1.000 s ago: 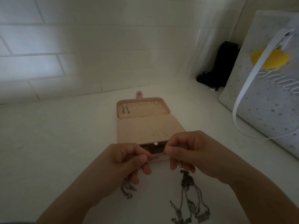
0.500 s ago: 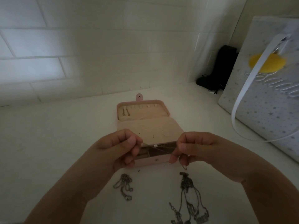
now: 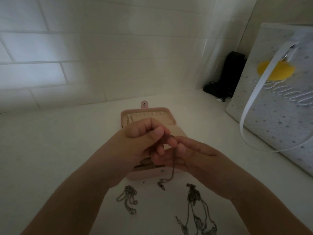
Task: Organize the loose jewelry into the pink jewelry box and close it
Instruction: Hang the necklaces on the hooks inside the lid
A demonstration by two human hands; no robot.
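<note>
The pink jewelry box (image 3: 149,110) lies open on the white counter, its lid flat toward the wall, with small earrings on the lid's inner strip. Both hands are raised over the box and hide most of it. My left hand (image 3: 140,139) is curled, with thumb and fingers pinching the top of a thin dark chain (image 3: 173,168). My right hand (image 3: 183,155) pinches the same chain just beside it. The chain hangs down in front of the box, its clasp end near the counter. Two more loose chains, a short one (image 3: 128,199) and a longer tangle (image 3: 196,211), lie in front of the box.
A white tiled wall runs behind the counter. A grey star-patterned gift bag (image 3: 277,102) with a white ribbon handle leans at the right. A black object (image 3: 227,77) stands in the back corner.
Both hands have lifted from the box's front edge and come together above it. The chain, stretched sideways between them before, now hangs downward.
</note>
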